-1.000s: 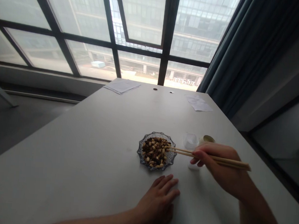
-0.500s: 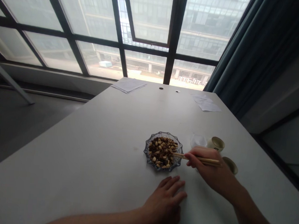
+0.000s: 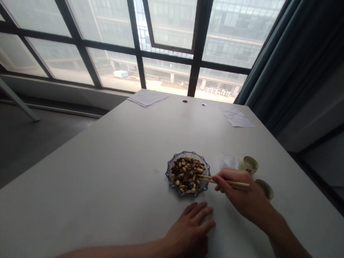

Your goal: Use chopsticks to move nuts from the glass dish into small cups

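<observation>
Chopsticks [image 3: 238,185] gripped in right hand [image 3: 243,199] | tips pointed left, apparently sunk among nuts [image 3: 185,173] | left hand [image 3: 190,233] rested, fingers spread

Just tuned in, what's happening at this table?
A person's right hand is holding chopsticks, with their tips among the nuts and seeds in a glass dish. The left hand rests on the table, just on the near side of the dish and holding nothing visible. To the right stand a clear container and a small cup; a second cup is partly hidden behind the right hand.
</observation>
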A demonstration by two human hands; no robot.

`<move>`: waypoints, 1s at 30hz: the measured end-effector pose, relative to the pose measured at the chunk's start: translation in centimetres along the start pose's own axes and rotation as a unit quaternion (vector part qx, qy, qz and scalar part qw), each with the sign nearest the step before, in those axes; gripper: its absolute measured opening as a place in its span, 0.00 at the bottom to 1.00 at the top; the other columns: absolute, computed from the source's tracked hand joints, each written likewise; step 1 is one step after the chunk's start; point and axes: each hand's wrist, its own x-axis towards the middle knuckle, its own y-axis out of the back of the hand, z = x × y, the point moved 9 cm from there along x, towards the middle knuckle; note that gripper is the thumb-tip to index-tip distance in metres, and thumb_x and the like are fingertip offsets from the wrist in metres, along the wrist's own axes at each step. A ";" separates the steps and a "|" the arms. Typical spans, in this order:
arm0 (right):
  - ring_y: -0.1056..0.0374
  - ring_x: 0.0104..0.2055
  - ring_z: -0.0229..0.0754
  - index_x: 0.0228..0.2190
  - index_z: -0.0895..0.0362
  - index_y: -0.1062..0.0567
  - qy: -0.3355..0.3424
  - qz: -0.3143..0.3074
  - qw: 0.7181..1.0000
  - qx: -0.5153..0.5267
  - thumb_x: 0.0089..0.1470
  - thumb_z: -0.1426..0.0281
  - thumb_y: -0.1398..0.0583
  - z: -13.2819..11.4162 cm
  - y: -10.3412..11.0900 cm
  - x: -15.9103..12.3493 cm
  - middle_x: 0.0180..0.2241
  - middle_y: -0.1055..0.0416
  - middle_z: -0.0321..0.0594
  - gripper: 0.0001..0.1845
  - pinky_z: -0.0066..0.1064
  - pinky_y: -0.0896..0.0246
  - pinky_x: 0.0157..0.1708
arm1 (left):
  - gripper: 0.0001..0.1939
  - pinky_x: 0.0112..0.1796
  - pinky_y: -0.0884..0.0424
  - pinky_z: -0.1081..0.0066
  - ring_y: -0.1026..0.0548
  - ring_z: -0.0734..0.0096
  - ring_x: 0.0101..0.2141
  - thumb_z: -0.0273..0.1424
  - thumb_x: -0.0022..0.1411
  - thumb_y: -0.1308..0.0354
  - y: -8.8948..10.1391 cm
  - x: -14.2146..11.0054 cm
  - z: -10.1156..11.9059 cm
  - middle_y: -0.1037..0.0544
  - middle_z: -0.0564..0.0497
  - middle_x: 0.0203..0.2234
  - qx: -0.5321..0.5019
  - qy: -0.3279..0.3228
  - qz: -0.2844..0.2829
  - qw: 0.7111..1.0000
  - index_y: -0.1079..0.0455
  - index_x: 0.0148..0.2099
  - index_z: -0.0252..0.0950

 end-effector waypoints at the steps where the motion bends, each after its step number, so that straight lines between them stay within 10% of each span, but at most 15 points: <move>1: 0.27 0.29 0.41 0.26 0.56 0.21 -0.008 0.013 1.000 -0.004 0.68 0.58 0.41 0.1 0.4 -0.1 0.26 0.23 0.38 0.22 0.31 0.38 0.31 | 0.24 0.68 0.51 0.55 0.46 0.55 0.69 0.27 0.64 0.42 0.0 0.0 0.0 0.37 0.48 0.69 0.000 0.001 0.000 1.000 0.35 0.61 0.42; 30: 0.26 0.29 0.40 0.26 0.56 0.20 0.034 0.003 0.999 0.037 0.67 0.57 0.40 -0.3 -0.3 -0.1 0.27 0.22 0.39 0.21 0.30 0.35 0.32 | 0.23 0.68 0.51 0.56 0.45 0.56 0.69 0.28 0.64 0.42 -0.2 0.0 -0.1 0.36 0.48 0.68 0.004 -0.004 0.009 1.000 0.34 0.61 0.42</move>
